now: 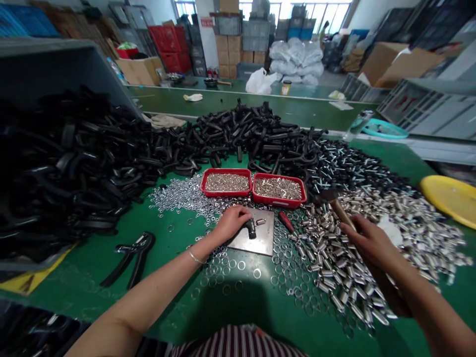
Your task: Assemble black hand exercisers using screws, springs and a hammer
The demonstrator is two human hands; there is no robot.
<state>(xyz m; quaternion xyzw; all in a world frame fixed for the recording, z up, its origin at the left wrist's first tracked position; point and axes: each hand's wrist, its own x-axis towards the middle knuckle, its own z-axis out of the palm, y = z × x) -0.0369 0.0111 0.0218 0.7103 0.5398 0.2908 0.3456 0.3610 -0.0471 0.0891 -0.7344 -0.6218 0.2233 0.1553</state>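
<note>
My left hand (236, 219) is over a steel plate (262, 243), its fingers closed in a pinch at the top of a small black plastic part (252, 231). A coil spring (261, 221) lies on the plate just right of that part. My right hand (366, 233) is wrapped round the wooden handle of a hammer (342, 212), whose dark head points left over the pile of springs. Beside the plate's right edge lies a red-handled tool (286, 221). Behind the plate stand two red trays, the left tray (226, 194) and right tray (280, 203), both holding small metal pins.
Black handles (238, 129) are heaped behind the trays and spill from a grey crate (107, 74) at left. Loose springs (345, 277), metal rings (223, 267) and screws (357, 163) cover the bench. An assembled hand grip (137, 253) lies at left, a yellow lid (451, 198) at right.
</note>
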